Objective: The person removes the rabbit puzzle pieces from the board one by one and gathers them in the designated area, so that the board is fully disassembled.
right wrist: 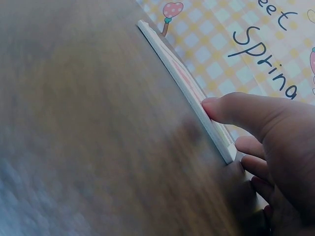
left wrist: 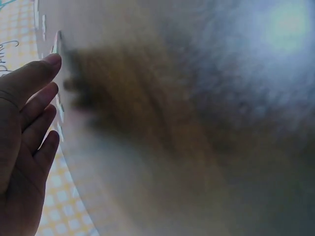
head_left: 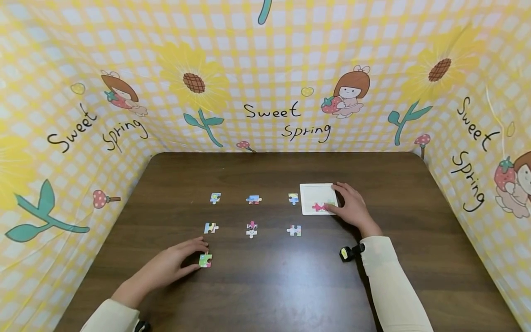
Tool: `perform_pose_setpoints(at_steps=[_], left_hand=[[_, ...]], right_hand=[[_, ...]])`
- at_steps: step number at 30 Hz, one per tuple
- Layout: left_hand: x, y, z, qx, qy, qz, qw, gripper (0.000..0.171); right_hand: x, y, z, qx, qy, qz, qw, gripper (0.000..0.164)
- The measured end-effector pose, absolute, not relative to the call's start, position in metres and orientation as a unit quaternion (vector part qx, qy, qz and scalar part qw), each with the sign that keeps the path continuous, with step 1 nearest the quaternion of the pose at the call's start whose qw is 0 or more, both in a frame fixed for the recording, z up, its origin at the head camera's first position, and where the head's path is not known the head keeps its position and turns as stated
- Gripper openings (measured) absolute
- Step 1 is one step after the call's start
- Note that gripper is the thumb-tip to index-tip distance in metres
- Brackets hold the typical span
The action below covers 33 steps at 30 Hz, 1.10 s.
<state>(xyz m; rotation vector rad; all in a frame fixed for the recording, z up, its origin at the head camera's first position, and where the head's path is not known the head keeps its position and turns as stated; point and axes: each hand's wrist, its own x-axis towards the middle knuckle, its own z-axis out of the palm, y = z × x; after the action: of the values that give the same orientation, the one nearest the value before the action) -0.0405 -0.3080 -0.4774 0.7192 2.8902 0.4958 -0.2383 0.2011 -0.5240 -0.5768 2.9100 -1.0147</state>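
Note:
My left hand (head_left: 172,263) pinches a green puzzle piece (head_left: 205,261) at its edge between thumb and index finger, low over the table. In the left wrist view that piece (left wrist: 57,40) stands tilted at the thumb tip. On the right, my right hand (head_left: 352,205) holds the white puzzle tray (head_left: 309,191) across its right rim. Its thumb reaches inside over pink puzzle pieces (head_left: 318,207), while the other fingers lie along the outer edge. The right wrist view shows the tray (right wrist: 184,88) edge-on, flat on the table; the thumb partly covers the pieces.
Loose puzzle pieces lie in two rows left of the tray: a back row with a middle piece (head_left: 254,199), and a front row with a pink-and-white piece (head_left: 251,229). A black strap device (head_left: 350,252) is at the right wrist. Checked cloth (head_left: 265,83) walls the brown table (head_left: 265,286).

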Motion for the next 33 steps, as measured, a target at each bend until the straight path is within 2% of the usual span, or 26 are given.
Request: perform_pose_setpoints(at_steps=[17,33], left_hand=[[-0.0345,-0.3094,-0.4837,0.238,0.954,0.179,0.042,0.038],[-0.0347,-0.3102,-0.4819,0.234,0.953,0.182,0.058,0.038]], right_hand=[[-0.2390,0.2006,-0.5238,-0.184,0.929,-0.321,0.007,0.076],[-0.2379,0.2007,-0.5235,-0.183,0.928,-0.324,0.007,0.076]])
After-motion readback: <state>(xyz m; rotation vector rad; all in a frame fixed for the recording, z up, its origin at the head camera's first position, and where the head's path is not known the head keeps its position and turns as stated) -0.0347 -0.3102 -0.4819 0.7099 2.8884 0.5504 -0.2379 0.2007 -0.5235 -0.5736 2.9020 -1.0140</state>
